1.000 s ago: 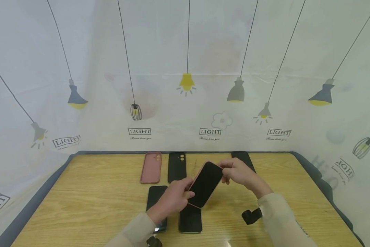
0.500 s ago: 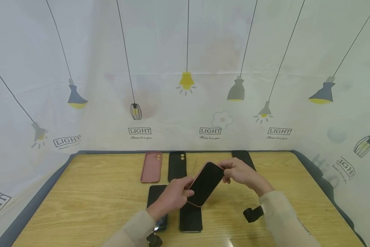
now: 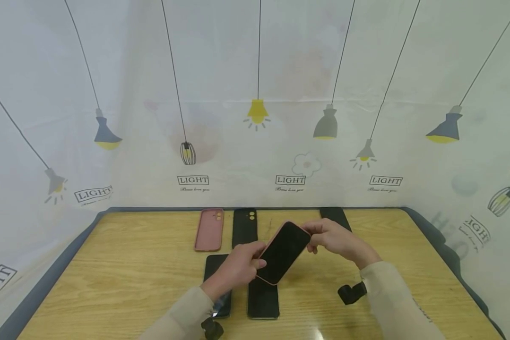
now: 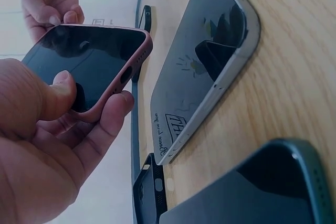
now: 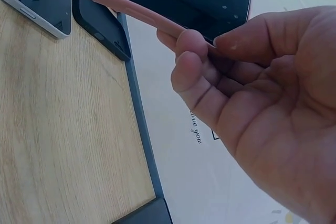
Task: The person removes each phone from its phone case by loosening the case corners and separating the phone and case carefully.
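Observation:
A dark-screened smartphone point(image 3: 285, 252) in a pink phone case point(image 5: 131, 11) is held tilted above the table, screen up. My left hand point(image 3: 239, 264) grips its lower left end; in the left wrist view the thumb lies on the screen and the fingers are under the case. With thumb and fingers, my right hand point(image 3: 335, 238) pinches the case's edge near the upper right corner. The right fingertips hide part of that corner. Below the hands lie two more smartphones, one with a silver edge point(image 4: 226, 72) and one with a greenish edge point(image 4: 310, 177).
At the table's back edge lie an empty pink phone case point(image 3: 209, 230) and a black phone case point(image 3: 245, 226). Another dark flat item point(image 3: 335, 216) sits behind my right hand, partly hidden. A printed curtain point(image 3: 255, 156) surrounds the wooden table point(image 3: 123, 264).
The phone and both hands stay nearly in place, with a slight shift of the right hand and the phone's upper end to the right. Both hands keep their hold.

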The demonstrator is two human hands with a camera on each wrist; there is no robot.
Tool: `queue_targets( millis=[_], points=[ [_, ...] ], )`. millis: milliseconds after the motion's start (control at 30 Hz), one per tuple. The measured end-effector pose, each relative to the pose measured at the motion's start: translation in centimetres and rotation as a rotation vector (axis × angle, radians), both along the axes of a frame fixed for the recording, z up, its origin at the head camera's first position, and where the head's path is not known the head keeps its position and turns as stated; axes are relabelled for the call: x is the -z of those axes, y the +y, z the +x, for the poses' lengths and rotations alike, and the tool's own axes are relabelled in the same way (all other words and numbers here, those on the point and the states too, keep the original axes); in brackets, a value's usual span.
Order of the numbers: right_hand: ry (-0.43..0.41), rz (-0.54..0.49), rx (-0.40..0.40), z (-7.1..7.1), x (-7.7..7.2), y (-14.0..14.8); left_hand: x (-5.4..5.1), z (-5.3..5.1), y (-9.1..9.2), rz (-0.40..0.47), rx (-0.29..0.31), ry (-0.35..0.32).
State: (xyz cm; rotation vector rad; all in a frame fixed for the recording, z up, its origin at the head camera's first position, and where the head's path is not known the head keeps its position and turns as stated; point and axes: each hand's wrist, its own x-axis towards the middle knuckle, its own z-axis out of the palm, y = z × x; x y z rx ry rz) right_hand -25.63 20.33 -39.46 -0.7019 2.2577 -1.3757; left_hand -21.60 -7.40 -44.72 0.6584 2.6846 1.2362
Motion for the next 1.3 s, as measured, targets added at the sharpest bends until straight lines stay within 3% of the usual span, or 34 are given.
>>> queue_targets(
  millis=[500,833,1300],
  points=[
    [-0.026,-0.035,-0.071,-0.1,0.4,0.6,-0.2,-0.3,-0.2,0.002,0.027,-0.054],
    [-0.058,-0.051,-0.094,-0.2,0.5,0.6,-0.2,-0.5,-0.6,0.007,0.062,-0.054],
    [-0.058,-0.066,-0.108,-0.2,0.6,0.4,-0.5,-0.9,-1.1,0.051,0.099,-0.116]
  ],
)
